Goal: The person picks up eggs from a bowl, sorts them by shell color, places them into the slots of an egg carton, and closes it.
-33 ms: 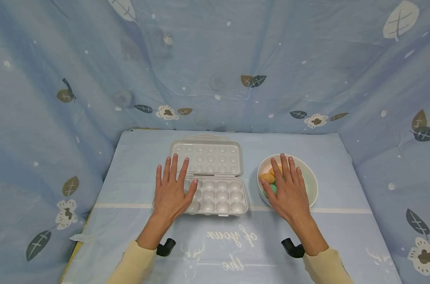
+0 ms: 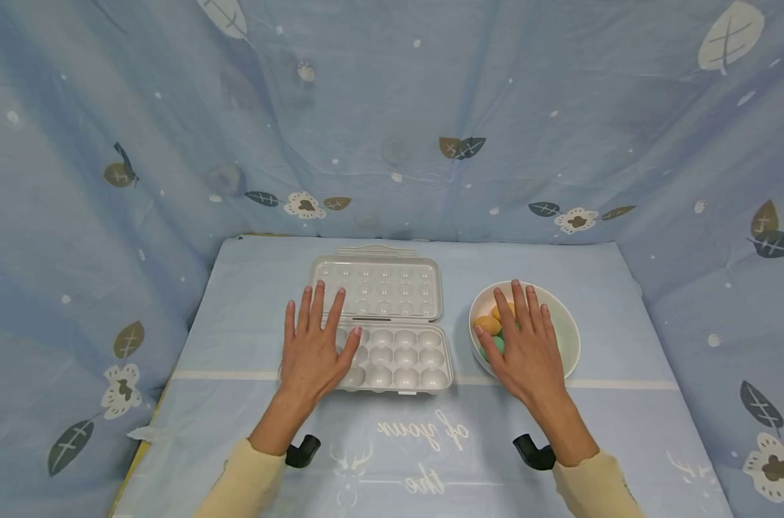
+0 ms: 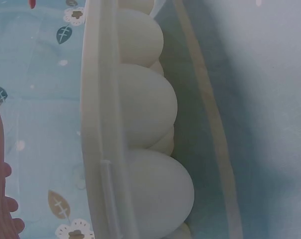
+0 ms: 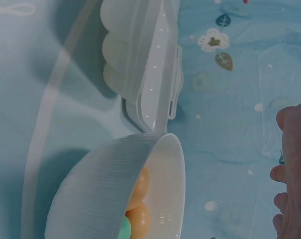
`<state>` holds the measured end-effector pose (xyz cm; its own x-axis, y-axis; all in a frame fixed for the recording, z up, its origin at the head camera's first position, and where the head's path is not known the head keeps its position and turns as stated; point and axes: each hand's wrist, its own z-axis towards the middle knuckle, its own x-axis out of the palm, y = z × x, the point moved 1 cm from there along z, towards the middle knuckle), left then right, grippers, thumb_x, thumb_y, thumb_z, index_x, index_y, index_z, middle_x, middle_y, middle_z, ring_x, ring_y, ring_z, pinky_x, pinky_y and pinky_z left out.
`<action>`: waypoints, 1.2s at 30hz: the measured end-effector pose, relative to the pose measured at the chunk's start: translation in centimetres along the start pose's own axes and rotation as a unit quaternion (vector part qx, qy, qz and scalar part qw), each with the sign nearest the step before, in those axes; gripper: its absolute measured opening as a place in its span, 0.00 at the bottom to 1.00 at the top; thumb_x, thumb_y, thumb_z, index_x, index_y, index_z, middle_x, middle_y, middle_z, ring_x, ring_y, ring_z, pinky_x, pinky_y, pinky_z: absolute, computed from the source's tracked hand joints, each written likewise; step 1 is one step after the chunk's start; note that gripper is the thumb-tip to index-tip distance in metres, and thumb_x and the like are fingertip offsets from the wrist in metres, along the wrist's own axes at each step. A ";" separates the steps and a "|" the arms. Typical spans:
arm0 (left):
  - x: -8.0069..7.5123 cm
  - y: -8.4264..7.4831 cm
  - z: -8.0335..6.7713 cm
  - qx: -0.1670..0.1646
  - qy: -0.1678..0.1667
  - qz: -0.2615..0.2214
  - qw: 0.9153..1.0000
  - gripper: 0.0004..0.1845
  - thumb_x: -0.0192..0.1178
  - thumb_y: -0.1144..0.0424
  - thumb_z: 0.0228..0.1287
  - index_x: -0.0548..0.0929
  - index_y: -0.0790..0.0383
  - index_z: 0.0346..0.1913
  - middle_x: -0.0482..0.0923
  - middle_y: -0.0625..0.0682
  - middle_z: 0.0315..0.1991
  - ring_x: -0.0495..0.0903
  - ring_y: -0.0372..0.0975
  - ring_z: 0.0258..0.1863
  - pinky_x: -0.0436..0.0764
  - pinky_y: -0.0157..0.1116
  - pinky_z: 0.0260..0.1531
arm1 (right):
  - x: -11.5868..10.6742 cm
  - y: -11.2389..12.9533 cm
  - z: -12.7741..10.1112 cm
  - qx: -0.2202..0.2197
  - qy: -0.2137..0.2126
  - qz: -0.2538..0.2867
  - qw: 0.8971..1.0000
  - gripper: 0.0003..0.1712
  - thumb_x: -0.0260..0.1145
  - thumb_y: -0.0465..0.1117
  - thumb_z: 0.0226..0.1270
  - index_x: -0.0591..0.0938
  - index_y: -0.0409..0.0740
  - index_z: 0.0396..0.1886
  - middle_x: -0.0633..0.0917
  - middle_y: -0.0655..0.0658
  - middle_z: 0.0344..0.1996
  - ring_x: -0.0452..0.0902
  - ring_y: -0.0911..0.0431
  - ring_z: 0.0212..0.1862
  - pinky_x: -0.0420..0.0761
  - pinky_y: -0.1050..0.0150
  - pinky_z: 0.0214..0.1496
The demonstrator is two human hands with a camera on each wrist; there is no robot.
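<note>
My left hand, fingers spread and straight, hovers over the left part of an egg carton and holds nothing. The carton is pale grey plastic; its lid lies folded back behind the base, and the cups that show have no eggs in them. My right hand is spread flat over a white bowl, also holding nothing. Inside the bowl lie orange eggs and a green egg, partly hidden by that hand. The right wrist view shows the bowl's ribbed side with orange eggs inside.
A light blue printed cloth covers the table. Patterned blue curtains hang behind it and at both sides. A black wrist camera mount sits by each wrist, the left mount and the right mount.
</note>
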<state>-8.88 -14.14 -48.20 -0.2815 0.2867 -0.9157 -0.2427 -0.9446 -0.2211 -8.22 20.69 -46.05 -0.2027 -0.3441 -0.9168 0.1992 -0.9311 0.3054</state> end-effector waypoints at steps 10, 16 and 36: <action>-0.2 -0.3 0.1 0.004 0.000 -0.003 1.000 0.38 0.43 0.38 0.75 0.62 0.52 0.81 0.47 0.61 0.83 0.47 0.56 0.82 0.42 0.58 0.80 | -0.4 -0.2 0.0 0.009 0.002 -0.001 1.000 0.43 0.60 0.59 0.75 0.61 0.45 0.82 0.52 0.36 0.83 0.41 0.40 0.84 0.44 0.40 0.83; -0.3 -0.4 0.1 0.010 -0.003 0.001 1.000 0.38 0.39 0.36 0.76 0.62 0.52 0.81 0.48 0.62 0.83 0.49 0.57 0.81 0.44 0.59 0.79 | -0.8 -0.4 -0.1 0.002 -0.014 -0.004 1.000 0.42 0.59 0.60 0.76 0.62 0.43 0.81 0.57 0.34 0.81 0.46 0.38 0.83 0.51 0.37 0.81; -1.8 0.2 0.2 -0.036 -0.023 -0.169 0.985 0.32 0.53 0.49 0.78 0.66 0.61 0.77 0.65 0.64 0.75 0.67 0.59 0.73 0.67 0.61 0.69 | -2.3 -3.0 0.1 0.024 -0.028 0.129 0.991 0.35 0.61 0.50 0.78 0.66 0.42 0.77 0.68 0.33 0.74 0.61 0.32 0.74 0.65 0.28 0.69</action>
<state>-8.61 -14.80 -46.52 -0.2386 0.5913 -0.7703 -0.2636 -0.8029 -0.5347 -8.41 24.24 -44.84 -0.2038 -0.5769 -0.7910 0.2050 -0.8152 0.5417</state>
